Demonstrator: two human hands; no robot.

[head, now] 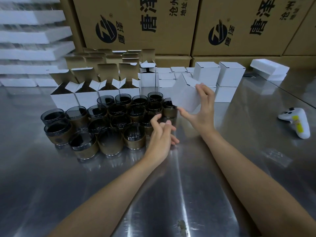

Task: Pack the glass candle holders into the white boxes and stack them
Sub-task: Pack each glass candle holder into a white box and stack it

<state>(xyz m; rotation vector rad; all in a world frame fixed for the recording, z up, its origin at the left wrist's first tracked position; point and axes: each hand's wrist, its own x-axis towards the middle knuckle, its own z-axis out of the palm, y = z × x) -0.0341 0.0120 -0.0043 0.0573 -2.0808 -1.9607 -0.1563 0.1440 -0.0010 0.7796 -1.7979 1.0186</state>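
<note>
Several dark smoked-glass candle holders point(109, 141) with brown paper sleeves stand clustered on the steel table, left of centre. My right hand point(200, 110) grips a closed white box point(185, 94), tilted in the air above the right edge of the cluster, thumb under it and fingers on its top corner. My left hand point(161, 135) hovers just right of the glasses with loosely curled fingers and holds nothing. Behind the glasses stand several white boxes with open flaps point(86, 97). Closed white boxes point(230, 75) are stacked at the back right.
Large brown cartons point(136, 24) wall off the back. White foam sheets point(32, 33) are piled at the far left, and a foam block point(269, 69) lies at the back right. A white game controller point(297, 122) lies on the steel table point(171, 185) to the right.
</note>
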